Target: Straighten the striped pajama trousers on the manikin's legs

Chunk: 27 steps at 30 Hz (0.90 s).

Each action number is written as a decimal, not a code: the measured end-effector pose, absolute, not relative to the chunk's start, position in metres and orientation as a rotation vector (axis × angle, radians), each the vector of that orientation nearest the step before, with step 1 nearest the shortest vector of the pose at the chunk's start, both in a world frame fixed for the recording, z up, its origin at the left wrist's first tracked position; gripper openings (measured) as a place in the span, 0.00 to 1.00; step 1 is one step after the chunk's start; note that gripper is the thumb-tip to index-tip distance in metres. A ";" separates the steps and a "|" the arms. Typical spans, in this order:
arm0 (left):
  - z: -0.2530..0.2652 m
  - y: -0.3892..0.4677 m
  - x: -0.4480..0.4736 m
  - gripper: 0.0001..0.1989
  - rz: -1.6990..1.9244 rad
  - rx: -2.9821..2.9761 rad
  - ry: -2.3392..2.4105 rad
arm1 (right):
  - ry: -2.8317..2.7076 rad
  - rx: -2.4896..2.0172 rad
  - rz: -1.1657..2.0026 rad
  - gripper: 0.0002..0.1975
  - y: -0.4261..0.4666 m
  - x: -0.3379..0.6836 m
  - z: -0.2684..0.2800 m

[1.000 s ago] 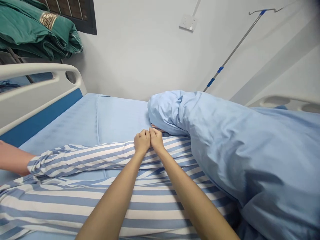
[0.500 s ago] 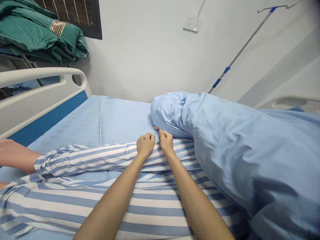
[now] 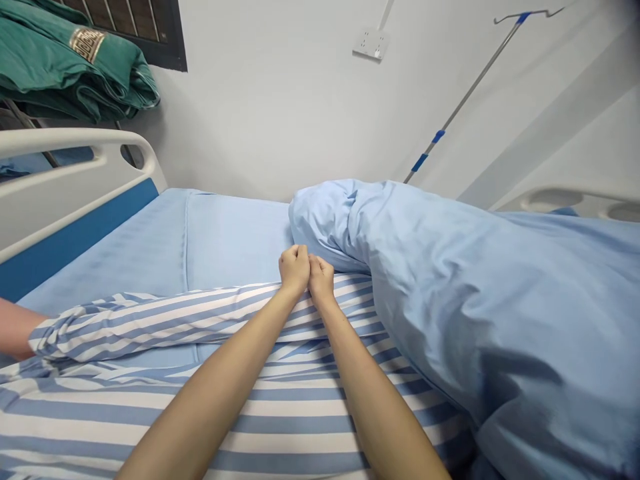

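Side by side, my left hand (image 3: 294, 268) and my right hand (image 3: 321, 277) are both closed above the far leg of someone lying on the bed. They touch each other or nearly so. The fingers curl away from me, so what they grip, if anything, is hidden. Below them are blue-and-white striped trousers (image 3: 180, 323) on the lying person's legs. A light blue quilt (image 3: 435, 280) is bunched just right of my right hand. At the left edge a bare ankle (image 3: 20, 330) sticks out of the trouser leg.
A light blue sheet (image 3: 235, 230) covers the bed. The cream bed end board (image 3: 75, 180) rises at left, with a folded green blanket (image 3: 100, 73) beyond it. Behind the quilt stands a drip pole (image 3: 470, 93) by the wall. A socket plate (image 3: 371, 44) is on the wall.
My hands have drawn together until they touch or nearly touch. A small skin-coloured bit seen at the quilt's edge beyond my right hand is now hidden. The view has shifted slightly right.
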<state>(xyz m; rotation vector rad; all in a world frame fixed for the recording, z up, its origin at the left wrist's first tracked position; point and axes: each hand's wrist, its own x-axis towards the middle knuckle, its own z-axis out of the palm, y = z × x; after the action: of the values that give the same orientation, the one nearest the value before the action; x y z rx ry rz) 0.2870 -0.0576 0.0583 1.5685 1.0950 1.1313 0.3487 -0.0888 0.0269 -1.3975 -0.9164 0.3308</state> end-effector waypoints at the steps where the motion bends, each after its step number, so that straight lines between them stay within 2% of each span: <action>1: 0.052 -0.060 0.288 0.15 1.104 1.602 1.130 | -0.914 -1.399 0.326 0.18 -0.088 0.349 0.026; 6: 0.032 -0.069 0.283 0.16 0.956 1.856 1.286 | -0.925 -1.382 0.358 0.16 -0.086 0.351 0.022; 13: 0.039 -0.073 0.282 0.16 0.769 1.978 1.429 | -0.917 -1.450 0.428 0.18 -0.087 0.355 0.033; 18: 0.036 -0.072 0.285 0.17 0.756 2.053 1.436 | -1.169 -1.645 0.203 0.20 -0.098 0.367 0.054; 27: 0.031 -0.074 0.292 0.17 0.686 2.147 1.434 | -1.117 -1.733 0.128 0.21 -0.105 0.383 0.027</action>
<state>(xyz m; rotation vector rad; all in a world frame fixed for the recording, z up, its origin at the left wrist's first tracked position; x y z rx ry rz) 0.2917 -0.0741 0.0305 2.1466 1.4340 0.6859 0.3831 -0.1048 0.0272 -1.7334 -1.1168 0.1277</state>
